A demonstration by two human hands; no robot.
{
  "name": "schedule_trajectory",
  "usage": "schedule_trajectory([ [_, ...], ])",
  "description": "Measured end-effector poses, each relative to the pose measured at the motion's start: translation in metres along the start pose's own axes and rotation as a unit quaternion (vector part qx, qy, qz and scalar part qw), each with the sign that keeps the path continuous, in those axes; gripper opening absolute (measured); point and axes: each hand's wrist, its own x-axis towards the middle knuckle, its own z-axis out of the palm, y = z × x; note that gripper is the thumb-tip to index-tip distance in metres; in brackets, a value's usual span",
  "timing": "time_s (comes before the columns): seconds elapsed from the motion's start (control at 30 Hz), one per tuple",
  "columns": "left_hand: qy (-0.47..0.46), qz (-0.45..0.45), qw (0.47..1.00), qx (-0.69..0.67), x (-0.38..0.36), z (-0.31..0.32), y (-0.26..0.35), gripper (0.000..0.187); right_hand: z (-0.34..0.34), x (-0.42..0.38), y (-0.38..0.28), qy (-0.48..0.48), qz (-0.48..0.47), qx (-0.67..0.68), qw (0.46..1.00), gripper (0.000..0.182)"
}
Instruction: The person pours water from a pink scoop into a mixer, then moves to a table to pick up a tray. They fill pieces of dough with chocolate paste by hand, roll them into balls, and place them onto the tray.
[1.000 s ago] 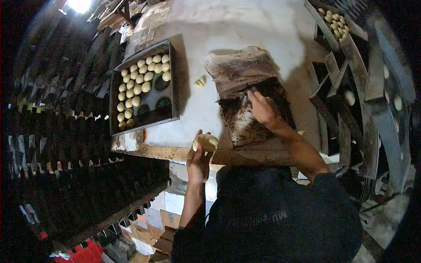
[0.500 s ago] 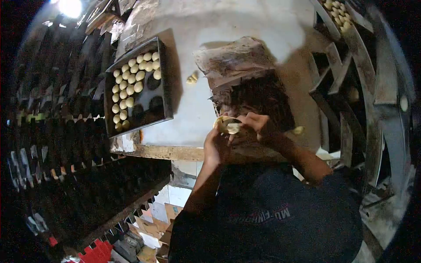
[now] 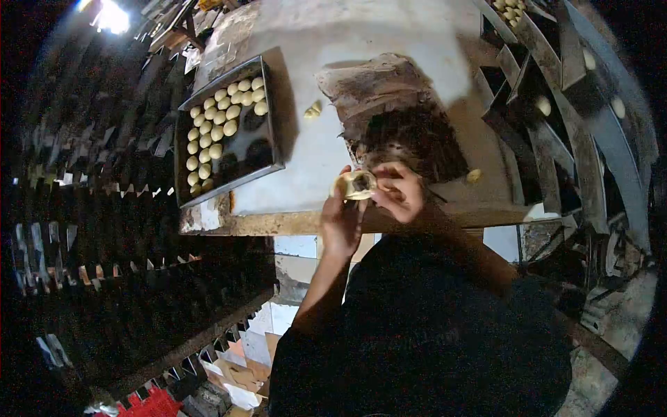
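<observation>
In my left hand (image 3: 340,226) lies a flattened, cupped piece of pale dough (image 3: 345,187), with a dark brown lump of filling (image 3: 362,183) in its hollow. The fingers of my right hand (image 3: 404,196) are bent in at the dough's right edge and appear to pinch it. Just beyond both hands is a dark brown, paste-like mass (image 3: 406,135) with a lighter brown, wrinkled part at its far end. Small dough scraps (image 3: 313,110) sit left of the mass, and another dough bit (image 3: 474,176) is to its right.
A dark metal tray (image 3: 276,139) with rows of round dough balls (image 3: 217,131) stands on the pale worktable (image 3: 306,156) at the left. Stacked metal trays (image 3: 517,115) crowd the right side, some with dough balls. The table's wooden front edge (image 3: 292,224) is close to my body.
My right hand has turned and its fingers have spread more beside the dough. Dark filling now shows in the dough's hollow, where a pale patch showed before. The view has shifted slightly.
</observation>
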Motion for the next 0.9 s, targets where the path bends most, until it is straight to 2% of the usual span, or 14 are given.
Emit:
schedule_trajectory([
  [0.03, -0.004, 0.047, 0.995, 0.084, -0.01, 0.003, -0.004, 0.058, 0.015, 0.0, -0.027, 0.0, 0.072, 0.102, 0.992, 0.043],
  [0.07, -0.035, 0.155, 0.954, 0.254, -0.023, -0.004, -0.014, 0.064, 0.032, 0.0, -0.04, 0.027, -0.002, 0.034, 0.999, 0.048],
  [0.13, -0.011, 0.308, 0.769, 0.56, -0.043, -0.01, -0.004, 0.069, 0.043, -0.003, -0.08, 0.068, -0.136, -0.168, 0.974, 0.04],
  [0.2, 0.003, 0.335, 0.719, 0.609, -0.076, -0.008, 0.022, 0.069, 0.06, -0.015, -0.111, 0.093, -0.157, -0.166, 0.969, 0.034],
  [0.27, -0.011, 0.307, 0.839, 0.45, -0.106, -0.014, 0.041, 0.069, 0.078, -0.029, -0.126, 0.165, -0.249, -0.178, 0.938, 0.029],
  [0.3, 0.025, 0.262, 0.934, 0.243, -0.124, -0.011, 0.047, 0.075, 0.083, -0.037, -0.137, 0.132, -0.261, -0.133, 0.947, 0.027],
  [0.37, -0.041, 0.259, 0.963, 0.069, -0.148, -0.034, 0.063, 0.081, 0.088, -0.054, -0.164, 0.065, -0.278, -0.041, 0.958, 0.025],
  [0.43, -0.035, 0.314, 0.933, 0.17, -0.171, -0.05, 0.075, 0.066, 0.092, -0.07, -0.183, 0.026, -0.208, 0.027, 0.978, 0.036],
  [0.5, -0.046, 0.395, 0.879, 0.264, -0.187, -0.064, 0.078, 0.049, 0.087, -0.082, -0.203, -0.083, 0.034, 0.123, 0.988, 0.032],
  [0.53, -0.035, 0.445, 0.833, 0.328, -0.192, -0.068, 0.079, 0.043, 0.093, -0.089, -0.194, -0.11, 0.068, 0.217, 0.968, 0.03],
  [0.67, -0.009, 0.555, 0.708, 0.436, -0.202, -0.068, 0.072, 0.033, 0.104, -0.113, -0.208, -0.054, -0.076, 0.135, 0.986, 0.039],
  [0.77, 0.051, 0.466, 0.642, 0.607, -0.222, -0.047, 0.08, 0.046, 0.09, -0.115, -0.233, -0.116, -0.159, -0.089, 0.976, 0.043],
  [0.87, 0.017, 0.425, 0.768, 0.478, -0.211, -0.032, 0.07, 0.055, 0.082, -0.12, -0.209, -0.006, -0.267, -0.104, 0.958, 0.043],
  [0.9, -0.03, 0.363, 0.866, 0.343, -0.208, -0.025, 0.065, 0.057, 0.073, -0.121, -0.207, 0.015, -0.259, -0.098, 0.961, 0.04],
])
